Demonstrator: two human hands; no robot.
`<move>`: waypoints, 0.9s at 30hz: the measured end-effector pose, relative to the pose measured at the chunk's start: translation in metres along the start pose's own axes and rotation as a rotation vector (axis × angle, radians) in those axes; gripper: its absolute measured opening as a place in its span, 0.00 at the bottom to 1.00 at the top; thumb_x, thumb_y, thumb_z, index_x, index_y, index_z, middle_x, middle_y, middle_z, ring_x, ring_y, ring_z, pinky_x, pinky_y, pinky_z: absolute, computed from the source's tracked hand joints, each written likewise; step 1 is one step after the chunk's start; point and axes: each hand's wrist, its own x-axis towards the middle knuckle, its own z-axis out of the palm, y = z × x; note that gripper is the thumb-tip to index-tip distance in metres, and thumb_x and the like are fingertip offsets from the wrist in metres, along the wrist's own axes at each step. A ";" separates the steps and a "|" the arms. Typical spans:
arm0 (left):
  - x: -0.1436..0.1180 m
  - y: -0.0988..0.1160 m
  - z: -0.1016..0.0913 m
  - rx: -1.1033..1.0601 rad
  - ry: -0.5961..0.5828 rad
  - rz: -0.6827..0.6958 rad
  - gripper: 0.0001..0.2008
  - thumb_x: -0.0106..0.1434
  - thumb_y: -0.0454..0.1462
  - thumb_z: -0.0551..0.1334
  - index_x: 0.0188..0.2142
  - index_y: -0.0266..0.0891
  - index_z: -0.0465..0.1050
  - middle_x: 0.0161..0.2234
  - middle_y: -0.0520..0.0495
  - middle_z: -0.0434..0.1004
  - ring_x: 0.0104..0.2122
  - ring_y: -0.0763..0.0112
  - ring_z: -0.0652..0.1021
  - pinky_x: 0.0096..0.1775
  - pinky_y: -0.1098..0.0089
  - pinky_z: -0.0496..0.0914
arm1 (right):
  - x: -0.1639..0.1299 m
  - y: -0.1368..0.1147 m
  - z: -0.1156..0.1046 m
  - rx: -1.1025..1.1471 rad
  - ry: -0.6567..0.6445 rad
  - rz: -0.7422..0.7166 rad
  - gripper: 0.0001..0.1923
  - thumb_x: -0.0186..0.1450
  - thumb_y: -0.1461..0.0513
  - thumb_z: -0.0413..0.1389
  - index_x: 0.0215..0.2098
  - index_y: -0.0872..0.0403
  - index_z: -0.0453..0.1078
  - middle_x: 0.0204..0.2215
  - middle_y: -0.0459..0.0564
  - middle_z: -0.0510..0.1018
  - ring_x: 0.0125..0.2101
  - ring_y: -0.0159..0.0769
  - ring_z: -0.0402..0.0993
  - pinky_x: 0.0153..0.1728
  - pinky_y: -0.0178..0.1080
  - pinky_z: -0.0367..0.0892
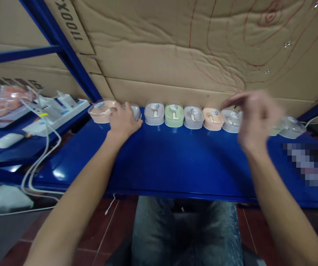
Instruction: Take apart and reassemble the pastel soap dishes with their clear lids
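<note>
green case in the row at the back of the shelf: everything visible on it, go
The green case is a small rounded box, pale green base under a clear plastic-looking lid with a round white sticker on top and a small pale item inside. It sits flat on the blue shelf, against the cardboard wall, in a row between two grey cases, side by side with both. Neither hand touches it.
</note>
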 end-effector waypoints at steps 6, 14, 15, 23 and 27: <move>-0.066 0.018 -0.038 0.132 -0.093 0.024 0.35 0.60 0.47 0.69 0.63 0.37 0.68 0.61 0.20 0.71 0.58 0.19 0.76 0.46 0.36 0.79 | -0.027 0.025 0.031 -0.141 -0.378 -0.076 0.14 0.81 0.54 0.52 0.47 0.49 0.78 0.44 0.54 0.85 0.47 0.49 0.83 0.53 0.55 0.77; -0.112 0.054 -0.062 0.014 -0.321 0.513 0.29 0.61 0.41 0.70 0.61 0.43 0.70 0.55 0.31 0.72 0.53 0.35 0.78 0.51 0.42 0.79 | -0.066 0.029 0.036 -0.030 -0.568 0.063 0.36 0.76 0.45 0.58 0.76 0.46 0.55 0.65 0.62 0.71 0.54 0.52 0.79 0.56 0.59 0.79; -0.106 0.062 -0.060 -0.073 -0.353 0.625 0.31 0.61 0.39 0.70 0.63 0.45 0.69 0.56 0.33 0.72 0.55 0.38 0.78 0.54 0.43 0.78 | -0.069 0.031 0.037 0.004 -0.557 0.074 0.41 0.74 0.43 0.60 0.77 0.45 0.52 0.64 0.62 0.70 0.55 0.53 0.78 0.57 0.60 0.78; -0.062 0.086 -0.028 -0.616 -0.536 0.996 0.41 0.59 0.34 0.69 0.71 0.51 0.63 0.69 0.41 0.63 0.67 0.47 0.72 0.66 0.49 0.73 | -0.072 0.039 0.041 0.024 -0.537 0.103 0.55 0.61 0.40 0.72 0.76 0.45 0.53 0.68 0.62 0.69 0.67 0.64 0.70 0.66 0.68 0.69; -0.066 0.078 -0.006 -0.775 -0.459 1.021 0.37 0.59 0.34 0.69 0.68 0.52 0.68 0.72 0.43 0.63 0.72 0.45 0.68 0.73 0.44 0.64 | -0.073 0.040 0.041 0.009 -0.524 0.115 0.53 0.59 0.41 0.74 0.73 0.46 0.57 0.63 0.61 0.73 0.65 0.61 0.73 0.64 0.65 0.72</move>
